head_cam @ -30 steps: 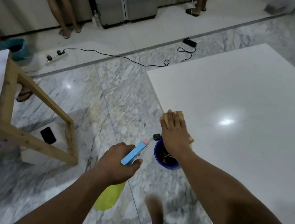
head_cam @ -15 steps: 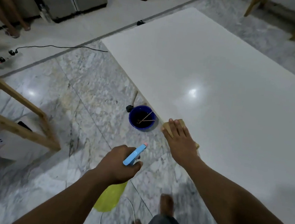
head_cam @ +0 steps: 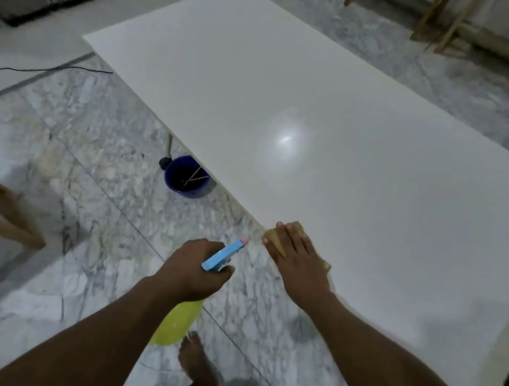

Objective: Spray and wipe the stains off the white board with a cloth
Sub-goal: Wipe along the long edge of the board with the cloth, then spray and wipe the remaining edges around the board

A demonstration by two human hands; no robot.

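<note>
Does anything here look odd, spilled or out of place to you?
Nothing spilled or broken. Two small oddities: a blue bucket with sticks in it sits half tucked under the white board edge, and a black cable trails loose across the floor, a possible trip risk.

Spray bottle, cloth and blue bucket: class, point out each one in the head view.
Spray bottle [head_cam: 176, 324], head view, on its yellow body.
Cloth [head_cam: 275, 238], head view, on its exposed left corner.
Blue bucket [head_cam: 183, 189], head view, on its front wall.
</note>
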